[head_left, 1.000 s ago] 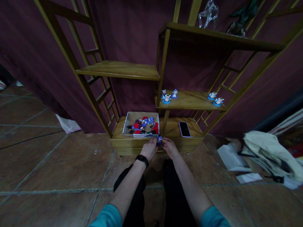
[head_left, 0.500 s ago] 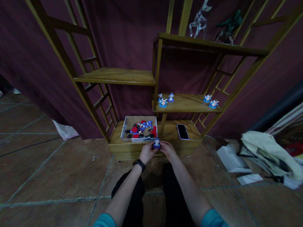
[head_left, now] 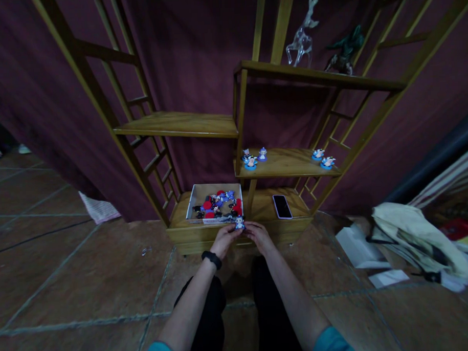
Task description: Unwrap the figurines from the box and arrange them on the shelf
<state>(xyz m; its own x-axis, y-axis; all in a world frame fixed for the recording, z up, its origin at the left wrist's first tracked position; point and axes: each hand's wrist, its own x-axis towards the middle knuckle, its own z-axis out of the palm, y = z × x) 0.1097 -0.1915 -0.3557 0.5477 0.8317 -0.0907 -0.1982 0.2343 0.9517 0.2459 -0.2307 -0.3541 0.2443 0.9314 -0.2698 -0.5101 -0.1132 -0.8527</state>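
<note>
A small purple-and-white figurine (head_left: 240, 223) stands upright between my hands, just in front of the shelf unit's lowest board. My left hand (head_left: 224, 239) pinches it from the left, and a black band circles that wrist. From the other side my right hand (head_left: 259, 235) grips it with its fingertips. Right behind the hands sits an open cardboard box (head_left: 196, 193) with several red, black and purple figurines (head_left: 219, 199) lying jumbled in it. On the middle shelf at left stand a purple figurine (head_left: 262, 154), a blue-based figurine (head_left: 250, 163) and a dark one partly hidden.
Two blue-based figurines (head_left: 327, 163) stand at the middle shelf's right end. A phone (head_left: 282, 207) lies on the lowest board. Up top are a clear deer statue (head_left: 301, 42) and a dark green statue (head_left: 345, 51). White boxes (head_left: 359, 247) and a cloth bag lie on the floor at right.
The view has tilted slightly upward, so the shelves appear lower. Both hands still hold the figurine, which has shifted a little left and seems slightly turned.
</note>
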